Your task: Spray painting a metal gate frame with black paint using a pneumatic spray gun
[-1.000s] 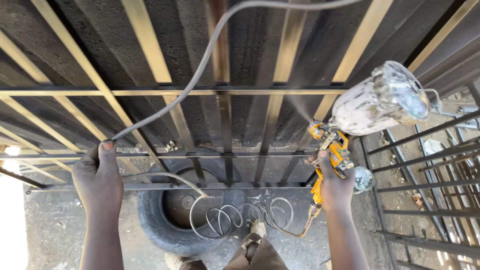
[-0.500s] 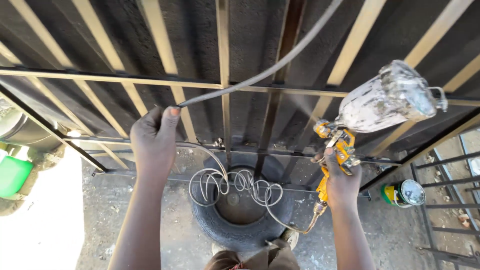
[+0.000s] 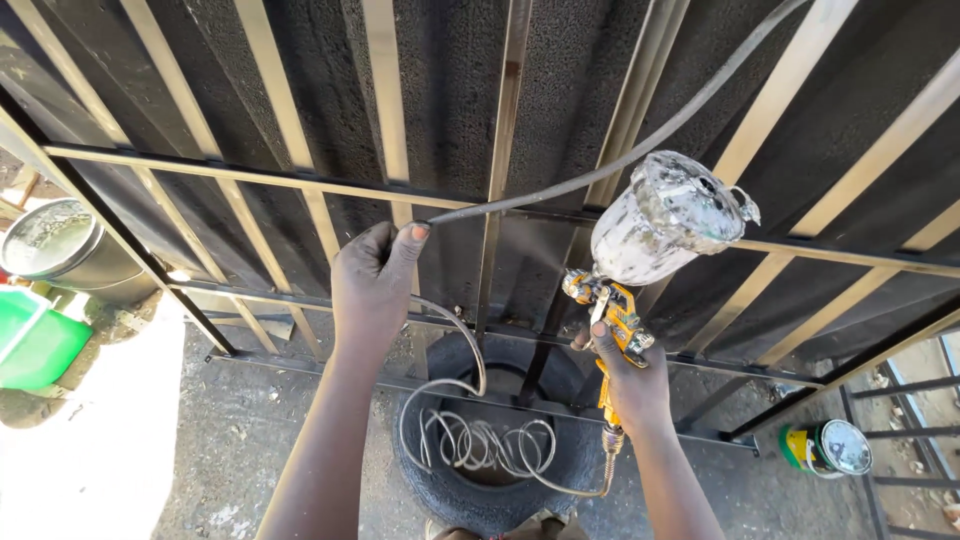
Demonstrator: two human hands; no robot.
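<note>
My right hand (image 3: 625,375) grips the yellow handle of a spray gun (image 3: 610,315) with a paint-spattered cup (image 3: 665,215) on top. Its nozzle faces a black metal gate (image 3: 480,120) with pale upright bars, and a faint mist shows in front of it. My left hand (image 3: 372,280) holds a grey air hose (image 3: 620,160) that runs up to the right across the gate. The hose coils (image 3: 480,440) lie inside an old tyre (image 3: 490,495) on the ground below and join the gun's base.
A metal bucket (image 3: 60,250) and a green container (image 3: 35,340) stand at the left. A small paint tin (image 3: 830,447) sits on the ground at the right, beside another grille (image 3: 920,400). The ground is rough concrete.
My view and both hands have shifted to the right along the gate. My left hand still holds the hose, now closer to the gun. The bucket and green container came into view.
</note>
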